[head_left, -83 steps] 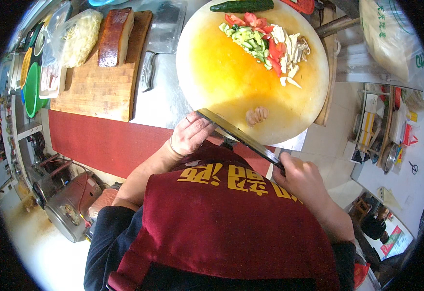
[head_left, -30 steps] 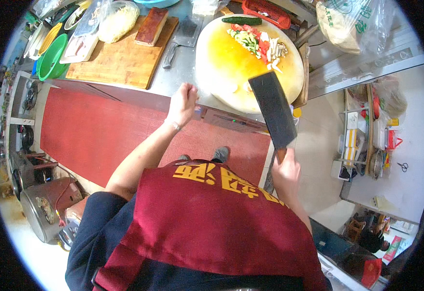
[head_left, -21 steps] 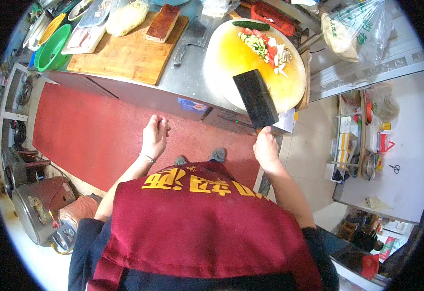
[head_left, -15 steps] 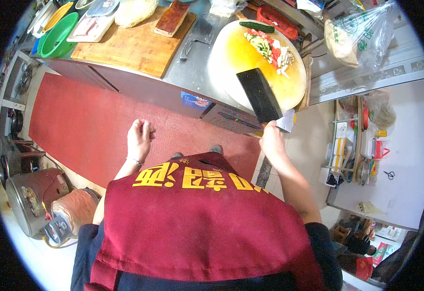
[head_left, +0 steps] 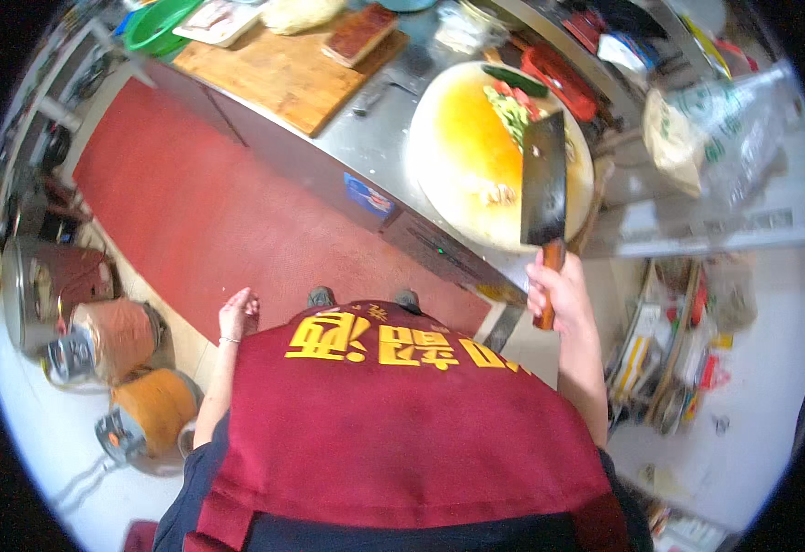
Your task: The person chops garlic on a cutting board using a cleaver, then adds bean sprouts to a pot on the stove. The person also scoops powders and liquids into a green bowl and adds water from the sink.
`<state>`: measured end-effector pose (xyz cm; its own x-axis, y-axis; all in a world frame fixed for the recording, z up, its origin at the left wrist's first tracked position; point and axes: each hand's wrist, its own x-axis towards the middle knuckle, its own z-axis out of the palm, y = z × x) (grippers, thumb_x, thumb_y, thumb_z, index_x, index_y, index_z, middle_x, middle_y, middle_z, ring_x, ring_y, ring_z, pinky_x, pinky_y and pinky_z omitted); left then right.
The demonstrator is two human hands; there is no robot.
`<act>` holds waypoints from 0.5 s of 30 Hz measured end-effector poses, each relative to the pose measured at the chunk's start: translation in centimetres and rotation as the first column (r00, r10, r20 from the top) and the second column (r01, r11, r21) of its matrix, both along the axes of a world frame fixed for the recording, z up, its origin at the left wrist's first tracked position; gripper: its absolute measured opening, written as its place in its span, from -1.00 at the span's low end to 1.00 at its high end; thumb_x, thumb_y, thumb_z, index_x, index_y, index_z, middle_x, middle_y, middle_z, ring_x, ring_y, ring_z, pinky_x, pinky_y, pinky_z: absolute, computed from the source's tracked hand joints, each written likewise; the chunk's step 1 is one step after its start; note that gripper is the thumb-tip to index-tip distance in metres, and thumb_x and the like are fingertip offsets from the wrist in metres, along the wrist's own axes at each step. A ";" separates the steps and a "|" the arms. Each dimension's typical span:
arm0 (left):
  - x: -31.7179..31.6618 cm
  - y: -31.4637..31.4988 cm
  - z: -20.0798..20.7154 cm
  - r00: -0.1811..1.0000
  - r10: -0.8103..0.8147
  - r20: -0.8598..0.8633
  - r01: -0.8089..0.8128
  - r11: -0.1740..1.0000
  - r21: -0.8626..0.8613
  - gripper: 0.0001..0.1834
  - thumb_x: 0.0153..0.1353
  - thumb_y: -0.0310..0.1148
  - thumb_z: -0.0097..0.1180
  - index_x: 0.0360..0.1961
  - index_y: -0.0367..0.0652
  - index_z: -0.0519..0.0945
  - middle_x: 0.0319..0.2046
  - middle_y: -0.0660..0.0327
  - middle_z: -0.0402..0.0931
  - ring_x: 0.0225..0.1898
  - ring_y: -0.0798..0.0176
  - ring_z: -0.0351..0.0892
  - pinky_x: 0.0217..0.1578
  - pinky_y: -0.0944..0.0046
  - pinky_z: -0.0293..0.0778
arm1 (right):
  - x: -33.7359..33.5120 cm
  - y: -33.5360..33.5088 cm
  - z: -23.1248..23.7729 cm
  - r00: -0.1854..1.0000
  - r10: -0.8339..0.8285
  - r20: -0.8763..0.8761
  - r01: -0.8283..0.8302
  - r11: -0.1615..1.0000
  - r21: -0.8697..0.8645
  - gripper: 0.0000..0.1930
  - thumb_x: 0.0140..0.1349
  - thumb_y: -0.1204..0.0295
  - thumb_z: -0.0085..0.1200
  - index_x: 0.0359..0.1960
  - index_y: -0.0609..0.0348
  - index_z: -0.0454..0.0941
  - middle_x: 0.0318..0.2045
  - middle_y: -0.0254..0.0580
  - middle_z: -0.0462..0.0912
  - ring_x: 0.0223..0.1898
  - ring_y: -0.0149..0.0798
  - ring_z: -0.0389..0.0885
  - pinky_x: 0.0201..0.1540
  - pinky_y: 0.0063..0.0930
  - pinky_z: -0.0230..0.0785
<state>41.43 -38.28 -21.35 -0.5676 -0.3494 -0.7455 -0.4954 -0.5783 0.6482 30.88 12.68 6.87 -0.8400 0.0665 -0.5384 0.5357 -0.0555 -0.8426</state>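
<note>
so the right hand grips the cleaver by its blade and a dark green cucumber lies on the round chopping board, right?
Not by the blade: the head view shows the right hand gripping the cleaver by its brown handle. The dark green cucumber does lie on the round chopping board.

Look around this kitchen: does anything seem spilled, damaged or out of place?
Nothing stands out as spilled or damaged. The closest to odd is the yellow-orange patch across the pale round chopping board, a discoloration whose cause I can't tell. The cleaver is in the right hand.
</note>
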 end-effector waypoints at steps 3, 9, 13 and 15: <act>3.1 4.9 2.8 0.991 0.131 0.037 -0.129 0.989 -0.066 -0.82 0.21 -0.38 0.25 -0.50 -0.13 0.55 -0.61 0.23 0.49 -0.63 0.37 0.43 -0.59 0.40 0.36 | 0.0 1.7 0.2 0.999 0.011 0.032 -0.008 0.995 -0.096 -0.81 0.22 0.54 0.10 -0.28 0.07 0.30 -0.70 -0.43 0.28 -0.79 -0.51 0.27 -0.78 -0.55 0.18; 17.1 13.6 -0.9 0.791 0.549 0.271 -0.577 0.816 0.031 -0.79 0.22 -0.47 0.17 -0.57 -0.13 0.52 -0.67 0.25 0.47 -0.67 0.39 0.41 -0.71 0.43 0.31 | -2.3 3.5 1.2 0.992 0.121 -0.043 -0.118 0.991 0.067 -0.81 0.23 0.56 0.01 -0.22 0.06 0.26 -0.64 -0.37 0.26 -0.79 -0.48 0.24 -0.79 -0.53 0.12; 30.5 21.0 -4.3 0.473 0.714 0.516 -0.736 0.643 -0.214 -0.84 0.15 -0.54 0.20 -0.56 -0.17 0.54 -0.71 0.26 0.44 -0.77 0.36 0.34 -0.77 0.31 0.23 | -3.1 3.7 2.4 0.961 0.266 -0.078 -0.258 0.962 0.091 -0.86 0.29 0.49 0.03 -0.22 0.02 0.32 -0.63 -0.41 0.26 -0.78 -0.48 0.24 -0.78 -0.58 0.14; 35.1 24.5 -2.9 0.282 0.822 0.495 -0.813 0.479 -0.332 -0.88 0.15 -0.56 0.19 -0.50 -0.18 0.53 -0.65 0.24 0.45 -0.70 0.33 0.38 -0.69 0.29 0.30 | -6.2 4.8 2.4 0.907 0.410 -0.094 -0.408 0.912 0.039 -0.89 0.31 0.48 0.02 -0.24 0.05 0.33 -0.66 -0.40 0.28 -0.78 -0.48 0.23 -0.78 -0.58 0.14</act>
